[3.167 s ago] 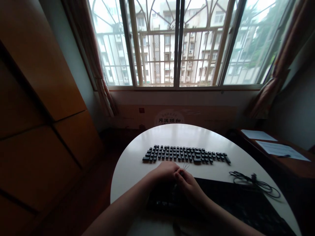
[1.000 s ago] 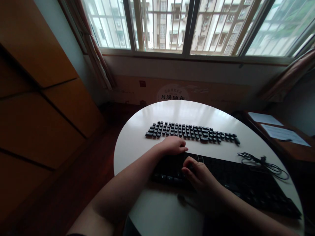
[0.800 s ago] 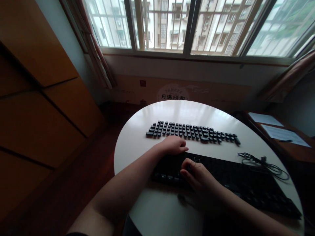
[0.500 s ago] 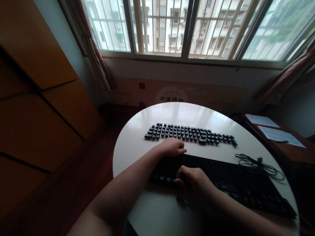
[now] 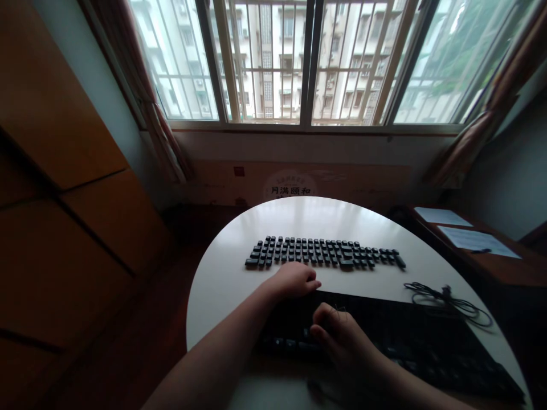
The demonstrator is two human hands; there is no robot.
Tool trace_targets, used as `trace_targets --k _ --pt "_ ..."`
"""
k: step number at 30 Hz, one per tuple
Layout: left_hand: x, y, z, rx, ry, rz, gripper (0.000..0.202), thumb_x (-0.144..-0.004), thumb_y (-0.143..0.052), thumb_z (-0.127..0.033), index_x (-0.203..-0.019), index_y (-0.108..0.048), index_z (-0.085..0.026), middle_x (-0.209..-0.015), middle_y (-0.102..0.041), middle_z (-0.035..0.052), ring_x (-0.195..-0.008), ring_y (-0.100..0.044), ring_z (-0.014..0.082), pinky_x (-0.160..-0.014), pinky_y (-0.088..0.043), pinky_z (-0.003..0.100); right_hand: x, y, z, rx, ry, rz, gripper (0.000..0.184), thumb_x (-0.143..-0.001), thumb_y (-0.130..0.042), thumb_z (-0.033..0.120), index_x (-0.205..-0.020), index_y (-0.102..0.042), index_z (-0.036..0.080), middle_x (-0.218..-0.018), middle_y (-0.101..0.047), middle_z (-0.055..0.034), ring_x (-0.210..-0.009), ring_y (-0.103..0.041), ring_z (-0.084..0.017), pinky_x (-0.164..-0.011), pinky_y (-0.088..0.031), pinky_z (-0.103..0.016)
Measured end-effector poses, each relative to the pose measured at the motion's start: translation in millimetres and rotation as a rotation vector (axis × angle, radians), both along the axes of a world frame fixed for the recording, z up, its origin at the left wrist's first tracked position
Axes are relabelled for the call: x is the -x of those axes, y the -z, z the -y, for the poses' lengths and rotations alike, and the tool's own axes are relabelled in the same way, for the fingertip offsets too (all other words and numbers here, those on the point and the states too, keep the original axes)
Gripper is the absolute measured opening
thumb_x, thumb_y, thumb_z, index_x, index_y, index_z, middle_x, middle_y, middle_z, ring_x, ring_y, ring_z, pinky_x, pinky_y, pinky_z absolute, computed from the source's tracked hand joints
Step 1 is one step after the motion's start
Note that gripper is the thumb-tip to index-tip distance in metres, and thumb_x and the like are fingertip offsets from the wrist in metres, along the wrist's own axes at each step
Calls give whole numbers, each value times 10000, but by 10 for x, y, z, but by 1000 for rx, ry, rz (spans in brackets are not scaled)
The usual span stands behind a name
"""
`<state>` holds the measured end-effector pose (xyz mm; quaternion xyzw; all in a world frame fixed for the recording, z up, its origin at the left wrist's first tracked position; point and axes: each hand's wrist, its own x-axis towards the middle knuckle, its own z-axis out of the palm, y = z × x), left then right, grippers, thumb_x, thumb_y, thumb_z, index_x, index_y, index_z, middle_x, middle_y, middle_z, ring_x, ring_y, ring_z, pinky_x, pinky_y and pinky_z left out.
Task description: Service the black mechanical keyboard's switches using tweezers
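Note:
A black keyboard [image 5: 410, 341] lies across the near side of the round white table [image 5: 222, 296]. Beyond it, several loose black keycaps [image 5: 322, 253] are laid out in rows. My left hand [image 5: 294, 280] rests on the keyboard's far left edge, fingers curled and pressed on it. My right hand [image 5: 342, 336] hovers over the keyboard's left part. Its fingers are closed round a thin wire tool [image 5: 340, 308], whose tips show just above the knuckles. What lies under that hand is too dark to make out.
A coiled black cable [image 5: 444, 299] lies on the table to the right. A low wooden desk with papers [image 5: 470, 239] stands at the far right. Wooden cabinets [image 5: 64, 199] fill the left side. A barred window [image 5: 307, 62] and a cardboard box [image 5: 294, 185] are behind the table.
My right hand came down from beside the left hand onto the keyboard and shifted slightly over its left part. My left hand stayed on the keyboard's edge. The camera tilted.

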<state>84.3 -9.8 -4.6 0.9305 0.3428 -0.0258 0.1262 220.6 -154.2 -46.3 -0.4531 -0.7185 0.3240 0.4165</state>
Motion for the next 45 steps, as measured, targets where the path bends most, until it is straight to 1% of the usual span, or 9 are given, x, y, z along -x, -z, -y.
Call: trace_targets --k 4,9,16,18,21,27,30,37,45 --pt "5 -7 6 5 -11 7 327 -932 -539 -480 -842 -732 -231 -855 -743 41 -800 -664 223 -623 -403 289 13 70 4 158 120 -314 363 -1021 -417 571 -902 -452 229 -530 -417 91 -428 -411 -107 -445 -337 -215" --pt "3 -19 3 12 -14 11 322 -932 -544 -472 -845 -736 -229 -860 -739 48 -801 -658 223 -635 -409 289 37 22 -14 182 100 -368 389 -980 -521 591 -894 -482 214 -525 -469 79 -454 -461 -104 -466 -367 -207" --pt "29 -54 23 22 -13 17 303 -934 -566 -454 -833 -727 -217 -832 -726 48 -780 -650 212 -635 -412 274 30 -115 -4 260 109 -728 376 -979 -530 588 -888 -445 233 -531 -436 101 -410 -413 -93 -429 -424 -217" --pt "54 -83 24 32 7 49 291 -931 -584 -440 -814 -715 -209 -817 -715 45 -760 -638 203 -635 -410 269 -41 -146 1 196 138 -656 354 -985 -537 562 -896 -456 229 -539 -441 95 -429 -420 -94 -434 -394 -203" --pt "96 -180 36 48 48 156 273 -941 -583 -412 -830 -705 -194 -825 -702 39 -754 -622 186 -652 -415 262 -190 -181 -53 93 212 -426 331 -988 -543 535 -910 -492 217 -553 -429 89 -454 -425 -98 -443 -346 -199" --pt "140 -403 221 209 166 433 254 -975 -561 -376 -1117 -692 -212 -1037 -690 41 -857 -637 163 -756 -472 256 -373 -239 -219 -168 277 -54 246 -1011 -507 424 -899 -548 208 -637 -509 49 -516 -464 -118 -501 -369 -229" --pt "120 -391 315 200 220 453 259 -946 -622 -327 -1182 -676 -236 -1130 -677 51 -891 -643 168 -800 -487 271 -404 -277 -205 -273 288 -2 172 -1014 -504 349 -917 -552 216 -649 -559 48 -501 -487 -115 -493 -370 -223" --pt "55 -285 286 196 289 491 208 -910 -677 -227 -1112 -717 -200 -1008 -725 43 -862 -663 162 -777 -488 249 -476 -342 -167 -317 272 86 166 -1020 -487 324 -912 -560 220 -642 -588 44 -501 -523 -125 -504 -397 -225" --pt "100 -294 257 319 173 533 367 -899 -660 -158 -1253 -649 -252 -969 -723 7 -781 -645 121 -745 -497 233 -493 -263 -226 -302 352 126 255 -1012 -484 418 -869 -546 216 -586 -539 43 -452 -473 -127 -469 -354 -239"
